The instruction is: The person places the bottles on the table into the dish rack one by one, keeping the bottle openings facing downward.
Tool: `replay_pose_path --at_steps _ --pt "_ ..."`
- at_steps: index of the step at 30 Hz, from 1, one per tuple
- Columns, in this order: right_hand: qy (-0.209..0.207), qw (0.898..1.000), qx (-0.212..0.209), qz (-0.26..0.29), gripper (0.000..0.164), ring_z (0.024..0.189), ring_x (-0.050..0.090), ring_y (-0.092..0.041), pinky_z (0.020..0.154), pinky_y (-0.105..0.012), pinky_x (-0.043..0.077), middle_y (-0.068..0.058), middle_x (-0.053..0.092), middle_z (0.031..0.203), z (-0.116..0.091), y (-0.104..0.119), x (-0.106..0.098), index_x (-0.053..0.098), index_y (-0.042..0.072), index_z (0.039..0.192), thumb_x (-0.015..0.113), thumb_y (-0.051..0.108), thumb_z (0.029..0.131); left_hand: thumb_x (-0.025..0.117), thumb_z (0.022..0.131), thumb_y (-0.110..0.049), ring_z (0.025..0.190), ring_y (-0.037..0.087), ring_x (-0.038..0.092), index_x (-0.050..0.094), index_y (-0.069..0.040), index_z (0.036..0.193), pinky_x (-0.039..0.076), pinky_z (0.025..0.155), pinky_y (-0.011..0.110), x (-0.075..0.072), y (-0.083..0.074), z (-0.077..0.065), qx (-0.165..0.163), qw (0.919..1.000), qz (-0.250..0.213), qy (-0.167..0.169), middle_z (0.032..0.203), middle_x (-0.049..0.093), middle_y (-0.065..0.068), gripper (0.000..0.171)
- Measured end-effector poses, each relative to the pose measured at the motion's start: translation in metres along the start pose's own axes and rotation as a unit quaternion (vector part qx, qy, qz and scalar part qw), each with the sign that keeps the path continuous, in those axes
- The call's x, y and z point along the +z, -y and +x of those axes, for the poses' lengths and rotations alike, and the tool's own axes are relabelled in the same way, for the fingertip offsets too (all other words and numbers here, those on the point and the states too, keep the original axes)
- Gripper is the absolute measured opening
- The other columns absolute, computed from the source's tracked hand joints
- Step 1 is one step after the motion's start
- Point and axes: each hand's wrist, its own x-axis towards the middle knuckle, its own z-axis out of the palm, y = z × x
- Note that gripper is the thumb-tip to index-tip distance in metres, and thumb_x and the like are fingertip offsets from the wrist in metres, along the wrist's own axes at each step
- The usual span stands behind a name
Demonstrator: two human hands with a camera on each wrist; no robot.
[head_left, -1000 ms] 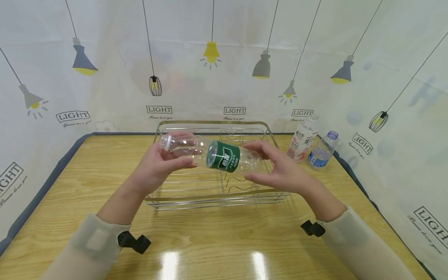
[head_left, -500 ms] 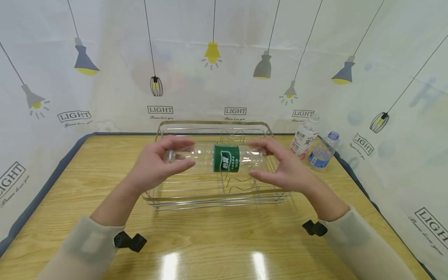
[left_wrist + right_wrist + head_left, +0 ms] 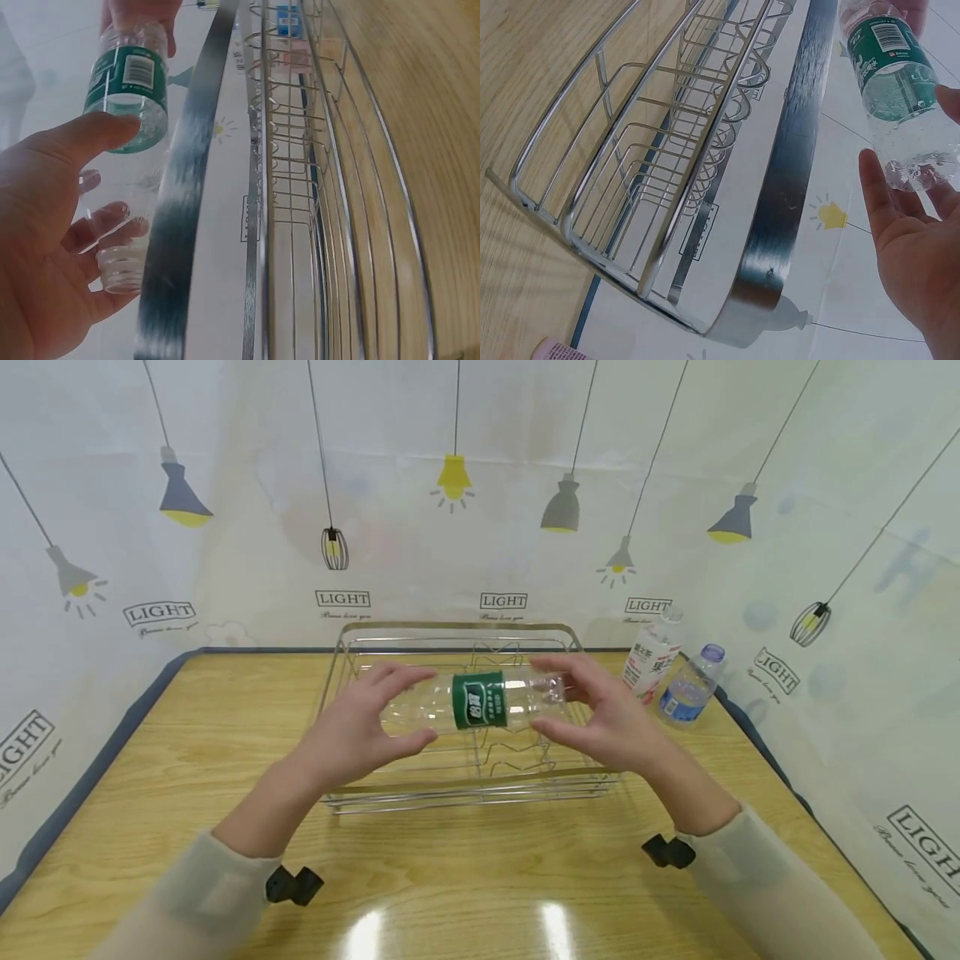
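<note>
A clear plastic bottle [image 3: 480, 700] with a green label lies sideways in the air over a wire dish rack [image 3: 420, 789]. Around its neck end, my left hand [image 3: 352, 727] holds it between thumb and fingers, hiding the mouth in the head view. The uncapped threaded mouth [image 3: 121, 270] shows beside the palm in the left wrist view. At the base end my right hand [image 3: 607, 714] grips the bottle, thumb on the near side and fingers on the far side. The ridged base [image 3: 922, 171] shows between those fingers in the right wrist view.
Two more bottles stand on the wooden table [image 3: 480, 877] right of the rack: a white-and-red labelled bottle [image 3: 652, 656] and a shorter one with a blue label [image 3: 688, 689]. A lamp-printed cloth [image 3: 420, 485] walls the table at the back and sides.
The bottle has gone from slanting to nearly level and has turned about its length. My left hand has shifted right along it, covering the neck; the right hand keeps the base end.
</note>
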Motion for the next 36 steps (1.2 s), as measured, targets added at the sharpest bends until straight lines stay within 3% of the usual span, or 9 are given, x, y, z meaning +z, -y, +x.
replay_pose_path --at_steps 4,10,14,20,25,29,36 --pt "0.001 1.000 0.014 0.017 0.073 0.119 0.069 -0.026 0.105 -0.019 0.057 -0.015 0.063 0.148 0.001 0.001 0.000 0.055 0.008 0.157 0.088 0.008 0.092 0.092 0.091 -0.024 0.125 0.037 0.068 0.058 -0.013 0.156 0.059 0.105 0.058 0.006 -0.001 0.001 0.034 0.9983 0.046 -0.013 0.139 0.067 0.013 0.074" --pt "0.004 0.999 0.024 0.042 0.075 0.118 0.070 -0.028 0.104 -0.020 0.058 -0.018 0.063 0.144 0.005 0.000 0.002 0.052 0.009 0.161 0.085 0.004 0.094 0.092 0.091 -0.028 0.132 0.039 0.064 0.056 -0.018 0.158 0.054 0.111 0.061 0.009 -0.003 0.002 0.045 0.9955 0.081 -0.021 0.142 0.069 0.014 0.077" --pt "0.007 0.998 0.032 0.062 0.076 0.123 0.069 -0.031 0.105 -0.019 0.057 -0.020 0.061 0.149 0.007 0.001 0.002 0.048 0.011 0.164 0.082 0.002 0.096 0.092 0.091 -0.029 0.127 0.036 0.066 0.056 -0.019 0.159 0.057 0.107 0.057 0.009 -0.004 0.001 0.047 0.9954 0.081 -0.019 0.140 0.067 0.013 0.078" --pt "0.001 0.992 0.068 0.105 0.084 0.136 0.063 -0.038 0.107 -0.014 0.052 -0.017 0.046 0.166 0.009 -0.002 0.002 0.035 0.014 0.171 0.079 0.002 0.100 0.092 0.091 -0.030 0.123 0.034 0.067 0.056 -0.017 0.158 0.061 0.102 0.056 0.010 -0.006 0.000 0.024 0.9979 0.058 -0.012 0.139 0.063 0.012 0.077" --pt "-0.001 0.986 0.099 0.136 0.085 0.138 0.061 -0.039 0.106 -0.013 0.053 -0.019 0.039 0.170 0.009 -0.005 0.001 0.030 0.014 0.172 0.077 0.003 0.102 0.091 0.092 -0.028 0.124 0.034 0.066 0.056 -0.013 0.158 0.061 0.102 0.055 0.011 -0.007 0.002 -0.011 0.9998 0.008 -0.017 0.142 0.063 0.013 0.076" --pt "0.005 0.982 0.099 0.162 0.079 0.138 0.063 -0.044 0.104 -0.020 0.059 -0.021 0.047 0.163 0.011 -0.005 0.003 0.034 0.012 0.170 0.075 0.002 0.103 0.090 0.092 -0.021 0.127 0.033 0.065 0.055 -0.013 0.158 0.060 0.100 0.051 0.012 -0.006 0.003 -0.033 0.9973 -0.058 -0.031 0.141 0.063 0.014 0.074" --pt "0.021 0.977 0.098 0.190 0.070 0.141 0.062 -0.044 0.105 -0.024 0.060 -0.017 0.055 0.158 0.014 -0.005 0.013 0.039 0.013 0.167 0.072 0.003 0.105 0.084 0.099 -0.025 0.135 0.035 0.065 0.048 -0.017 0.162 0.061 0.105 0.053 0.011 -0.008 0.005 -0.108 0.9777 -0.179 -0.014 0.147 0.059 0.012 0.074"
